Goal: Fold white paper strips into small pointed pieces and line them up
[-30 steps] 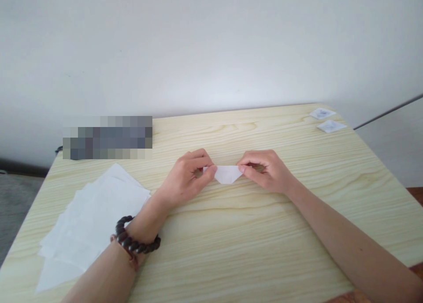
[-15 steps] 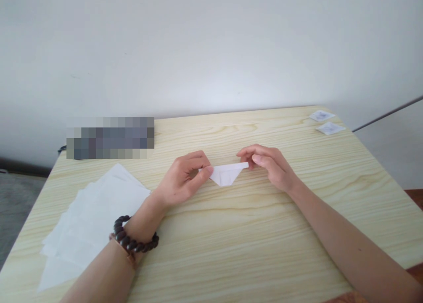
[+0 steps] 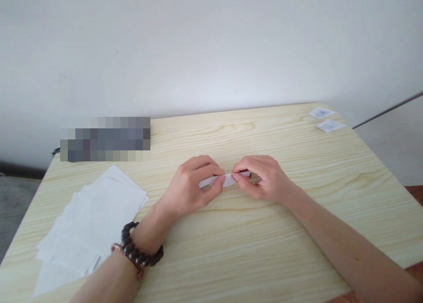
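A small folded white paper [image 3: 228,179] lies low over the middle of the wooden table [image 3: 251,241], mostly covered by my fingers. My left hand [image 3: 194,186], with a dark bead bracelet [image 3: 140,252] on its wrist, pinches the paper's left half between thumb and fingers. My right hand [image 3: 259,177] pinches the right half, its thumb tip meeting my left thumb at the paper's middle. Only a thin strip of the paper shows between the fingers.
A loose stack of white paper sheets [image 3: 92,221] lies on the table's left side. Two small white folded pieces [image 3: 325,120] sit at the far right corner. A blurred dark object [image 3: 105,139] lies at the back left edge, against a plain white wall.
Both hands have drawn together toward the paper's middle. The hanging triangular part of the paper seen earlier is now folded up or hidden, leaving a flat strip.
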A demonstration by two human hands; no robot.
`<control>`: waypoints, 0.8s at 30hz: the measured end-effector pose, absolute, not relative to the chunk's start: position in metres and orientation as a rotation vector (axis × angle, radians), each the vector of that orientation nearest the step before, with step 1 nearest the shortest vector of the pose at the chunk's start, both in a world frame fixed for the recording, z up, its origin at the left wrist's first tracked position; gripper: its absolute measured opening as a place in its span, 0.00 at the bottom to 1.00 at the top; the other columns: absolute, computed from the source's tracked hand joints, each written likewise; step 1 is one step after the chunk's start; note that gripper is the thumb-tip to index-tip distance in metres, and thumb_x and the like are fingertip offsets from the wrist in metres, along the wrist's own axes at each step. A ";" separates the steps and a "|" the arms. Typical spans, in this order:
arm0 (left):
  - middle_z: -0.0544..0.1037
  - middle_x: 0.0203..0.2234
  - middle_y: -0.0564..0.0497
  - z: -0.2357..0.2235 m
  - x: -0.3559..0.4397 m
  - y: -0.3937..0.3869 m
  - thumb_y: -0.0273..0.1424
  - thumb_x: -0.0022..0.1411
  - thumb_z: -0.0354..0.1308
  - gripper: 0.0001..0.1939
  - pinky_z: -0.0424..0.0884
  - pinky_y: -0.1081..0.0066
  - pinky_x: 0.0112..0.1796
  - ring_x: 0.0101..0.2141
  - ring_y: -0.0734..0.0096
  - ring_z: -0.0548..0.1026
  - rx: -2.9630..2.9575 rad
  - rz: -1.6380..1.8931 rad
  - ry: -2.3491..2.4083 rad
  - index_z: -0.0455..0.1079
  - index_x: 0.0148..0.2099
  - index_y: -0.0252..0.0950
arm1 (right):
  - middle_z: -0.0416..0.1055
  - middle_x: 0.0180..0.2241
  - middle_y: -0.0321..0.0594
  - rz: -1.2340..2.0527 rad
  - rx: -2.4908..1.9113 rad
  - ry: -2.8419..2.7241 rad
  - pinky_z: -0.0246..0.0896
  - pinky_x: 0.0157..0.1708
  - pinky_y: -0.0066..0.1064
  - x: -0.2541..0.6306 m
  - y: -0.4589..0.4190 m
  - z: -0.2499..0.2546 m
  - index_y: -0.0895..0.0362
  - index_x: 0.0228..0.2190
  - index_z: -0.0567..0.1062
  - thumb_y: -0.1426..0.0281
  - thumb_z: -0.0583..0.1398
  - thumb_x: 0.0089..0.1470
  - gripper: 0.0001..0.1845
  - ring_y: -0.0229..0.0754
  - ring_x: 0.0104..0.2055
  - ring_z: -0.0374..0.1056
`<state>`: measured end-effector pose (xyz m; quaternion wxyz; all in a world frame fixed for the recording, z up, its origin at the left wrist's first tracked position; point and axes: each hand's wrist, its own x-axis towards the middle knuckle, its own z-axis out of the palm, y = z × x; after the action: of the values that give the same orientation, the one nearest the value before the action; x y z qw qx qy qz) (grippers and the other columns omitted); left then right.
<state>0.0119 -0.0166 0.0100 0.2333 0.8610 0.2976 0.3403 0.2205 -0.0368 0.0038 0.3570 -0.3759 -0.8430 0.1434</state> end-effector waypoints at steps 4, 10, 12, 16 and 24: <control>0.77 0.30 0.49 0.009 0.012 -0.017 0.27 0.61 0.57 0.05 0.70 0.70 0.34 0.32 0.71 0.74 2.390 1.009 0.833 0.75 0.36 0.35 | 0.71 0.24 0.33 0.253 -0.942 -2.213 0.57 0.28 0.27 0.221 -0.037 0.007 0.55 0.30 0.70 0.74 0.57 0.55 0.03 0.34 0.25 0.64; 0.78 0.30 0.50 0.010 0.013 -0.018 0.27 0.59 0.59 0.04 0.69 0.69 0.35 0.32 0.70 0.74 2.483 1.077 0.838 0.75 0.34 0.37 | 0.71 0.26 0.35 0.114 -0.915 -2.297 0.57 0.28 0.29 0.221 -0.037 0.007 0.55 0.29 0.72 0.74 0.56 0.55 0.05 0.36 0.26 0.64; 0.78 0.29 0.50 0.011 0.014 -0.019 0.27 0.59 0.59 0.04 0.68 0.68 0.35 0.31 0.71 0.74 2.518 1.066 0.844 0.75 0.33 0.38 | 0.72 0.28 0.37 0.123 -0.907 -2.308 0.58 0.28 0.29 0.220 -0.037 0.007 0.55 0.30 0.72 0.73 0.56 0.56 0.05 0.36 0.28 0.65; 0.79 0.28 0.52 0.013 0.018 -0.020 0.27 0.59 0.58 0.05 0.66 0.68 0.34 0.30 0.71 0.74 2.575 1.066 0.868 0.73 0.31 0.38 | 0.73 0.28 0.37 0.148 -0.888 -2.312 0.59 0.30 0.29 0.217 -0.038 0.008 0.55 0.30 0.71 0.75 0.55 0.56 0.06 0.37 0.29 0.66; 0.79 0.27 0.54 0.014 0.021 -0.023 0.25 0.56 0.58 0.04 0.65 0.67 0.34 0.30 0.71 0.74 2.598 1.143 0.919 0.72 0.29 0.39 | 0.73 0.28 0.36 0.157 -0.859 -2.309 0.59 0.30 0.29 0.217 -0.039 0.008 0.54 0.29 0.70 0.75 0.56 0.56 0.05 0.37 0.29 0.66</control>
<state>0.0209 -0.0232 0.0140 0.0789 0.8681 0.3072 0.3818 0.2168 -0.0386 0.0080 0.3303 -0.3286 -0.8828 0.0600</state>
